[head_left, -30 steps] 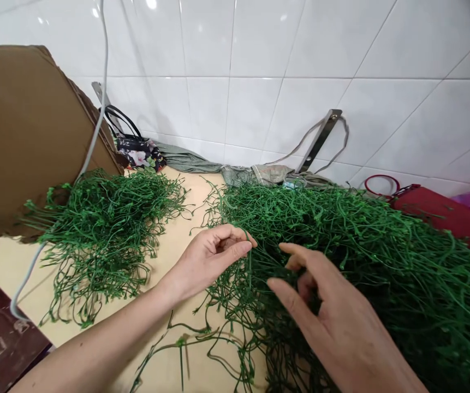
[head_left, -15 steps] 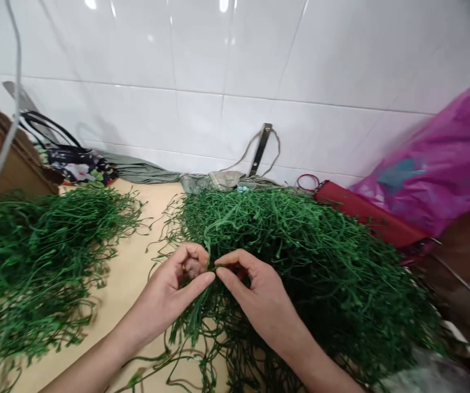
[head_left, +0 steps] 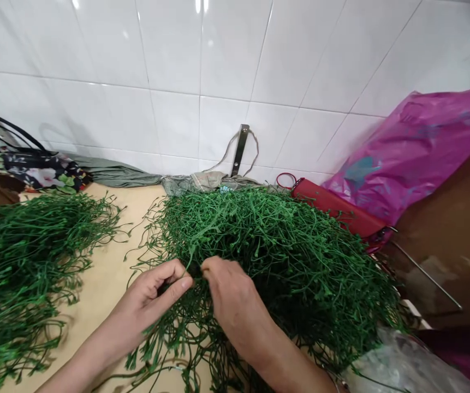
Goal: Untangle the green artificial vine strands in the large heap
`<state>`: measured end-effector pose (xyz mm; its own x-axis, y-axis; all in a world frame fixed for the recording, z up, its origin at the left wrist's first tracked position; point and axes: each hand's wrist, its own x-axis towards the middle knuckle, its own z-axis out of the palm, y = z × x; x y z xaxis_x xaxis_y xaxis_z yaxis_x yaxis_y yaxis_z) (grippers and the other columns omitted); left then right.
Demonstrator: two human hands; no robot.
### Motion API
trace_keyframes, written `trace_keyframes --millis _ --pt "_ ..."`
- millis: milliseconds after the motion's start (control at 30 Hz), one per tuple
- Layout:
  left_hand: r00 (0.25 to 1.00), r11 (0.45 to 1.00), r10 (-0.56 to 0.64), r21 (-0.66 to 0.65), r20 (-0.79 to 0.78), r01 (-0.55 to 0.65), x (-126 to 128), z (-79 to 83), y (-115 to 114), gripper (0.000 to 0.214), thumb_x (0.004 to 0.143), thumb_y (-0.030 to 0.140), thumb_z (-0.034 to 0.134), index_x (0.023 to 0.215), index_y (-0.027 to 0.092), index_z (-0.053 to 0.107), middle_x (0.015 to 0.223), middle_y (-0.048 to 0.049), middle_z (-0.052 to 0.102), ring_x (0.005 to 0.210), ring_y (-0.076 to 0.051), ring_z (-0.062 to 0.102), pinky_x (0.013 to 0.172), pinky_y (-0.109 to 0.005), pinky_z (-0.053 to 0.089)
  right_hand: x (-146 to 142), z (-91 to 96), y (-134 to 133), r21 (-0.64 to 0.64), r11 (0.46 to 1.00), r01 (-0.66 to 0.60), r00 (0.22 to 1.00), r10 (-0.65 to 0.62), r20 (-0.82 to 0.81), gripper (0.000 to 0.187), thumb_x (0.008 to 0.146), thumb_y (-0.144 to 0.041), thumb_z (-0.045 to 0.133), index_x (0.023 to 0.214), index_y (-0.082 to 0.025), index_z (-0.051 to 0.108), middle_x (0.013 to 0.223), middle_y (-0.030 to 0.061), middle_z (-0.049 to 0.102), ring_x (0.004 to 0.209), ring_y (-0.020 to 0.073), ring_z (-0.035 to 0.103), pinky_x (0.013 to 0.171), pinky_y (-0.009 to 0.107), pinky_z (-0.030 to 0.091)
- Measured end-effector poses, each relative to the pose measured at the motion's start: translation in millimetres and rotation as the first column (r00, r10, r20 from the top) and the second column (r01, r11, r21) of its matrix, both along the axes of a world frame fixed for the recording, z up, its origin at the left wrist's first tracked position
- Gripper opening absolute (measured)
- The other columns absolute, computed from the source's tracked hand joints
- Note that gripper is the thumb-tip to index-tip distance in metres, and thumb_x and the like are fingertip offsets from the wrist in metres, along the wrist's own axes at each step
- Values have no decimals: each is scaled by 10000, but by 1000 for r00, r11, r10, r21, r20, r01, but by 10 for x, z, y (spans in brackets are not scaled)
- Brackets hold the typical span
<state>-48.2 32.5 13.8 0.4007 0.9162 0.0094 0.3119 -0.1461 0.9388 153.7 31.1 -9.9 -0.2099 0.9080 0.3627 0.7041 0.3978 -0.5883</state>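
Observation:
My left hand [head_left: 153,297] pinches thin green stems [head_left: 190,256] between thumb and forefinger, at the near left side of a large heap of green stems with small tips [head_left: 292,245]; they look like artificial plant sprigs. More stem ends hang below that hand. Just to its right, apart by a small gap, my right hand [head_left: 237,305] is turned back-up with its fingers curled closed. Its fingertips point down toward the stems, and what they grip is hidden behind the hand.
A second green heap [head_left: 17,256] lies left on the tan tabletop [head_left: 95,273]. Along the white tiled wall are a floral bag [head_left: 46,172], a grey-green cloth [head_left: 115,172] and a dark metal bar [head_left: 239,150]. Right stand a red purse [head_left: 337,207], pink plastic bag [head_left: 406,147] and clear plastic [head_left: 406,365].
My right hand has rolled over so its back faces up, and its fingertips have parted from the left hand's. The left hand keeps its pinch. The view has shifted to the right.

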Motion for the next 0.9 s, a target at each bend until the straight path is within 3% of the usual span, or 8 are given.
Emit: trace_keyframes --millis 100,200,267,367,500,667,833,900 --pt "994 997 71 -46 82 -67 -91 177 -109 382 983 504 526 735 214 510 723 14 407 694 -164 386 629 -270 333 106 8 113 -34 997 73 994 -75 -75 238 991 -140 374 879 -217 569 733 35 652 662 206 624 669 314 461" --pt "983 989 145 -30 116 -143 -93 283 -147 346 985 467 543 757 207 531 725 18 401 698 -156 384 649 -271 342 101 88 157 -73 997 9 984 -22 -178 199 1011 -217 403 970 -221 598 871 41 705 792 193 680 735 292 492" --pt "983 991 133 -36 129 -130 -59 265 -117 279 991 425 531 831 200 570 738 23 420 712 -150 400 671 -268 353 60 163 131 -87 996 -37 970 15 -241 206 1016 -261 402 995 -231 604 889 29 698 815 180 675 740 272 504" --pt "982 990 131 -64 139 -123 5 161 -69 195 981 371 534 928 193 595 741 31 466 710 -139 433 681 -260 366 10 258 41 -202 979 -40 953 -23 -301 235 1011 -353 398 975 -240 601 722 -19 597 662 168 598 637 261 494" --pt "985 994 110 -34 132 -107 77 60 -78 105 956 300 571 975 197 581 742 39 534 692 -128 485 677 -254 386 -35 287 -49 -392 908 -147 935 -1 -354 324 980 -492 455 1051 -228 629 806 8 626 745 192 604 647 283 503" --pt "994 991 100 90 -38 -97 70 51 -76 169 982 317 539 853 209 527 748 41 499 701 -133 455 646 -255 351 -87 217 -56 -266 938 -220 961 161 -225 175 981 -279 482 898 -229 628 772 -5 588 671 167 556 598 266 475" --pt "980 996 43 84 -196 -27 21 62 -60 220 1009 367 489 859 215 541 693 55 472 647 -130 421 614 -263 309 -105 37 -66 -61 977 -203 976 207 61 258 995 -134 373 855 -218 572 837 35 557 708 195 529 654 320 433" --pt "982 996 42 89 -185 -26 -8 80 -67 267 1008 369 486 798 209 526 659 58 428 636 -129 391 615 -267 291 -51 -32 -33 19 982 -189 970 184 161 290 949 -70 363 793 -227 550 804 43 538 707 224 491 668 359 378"
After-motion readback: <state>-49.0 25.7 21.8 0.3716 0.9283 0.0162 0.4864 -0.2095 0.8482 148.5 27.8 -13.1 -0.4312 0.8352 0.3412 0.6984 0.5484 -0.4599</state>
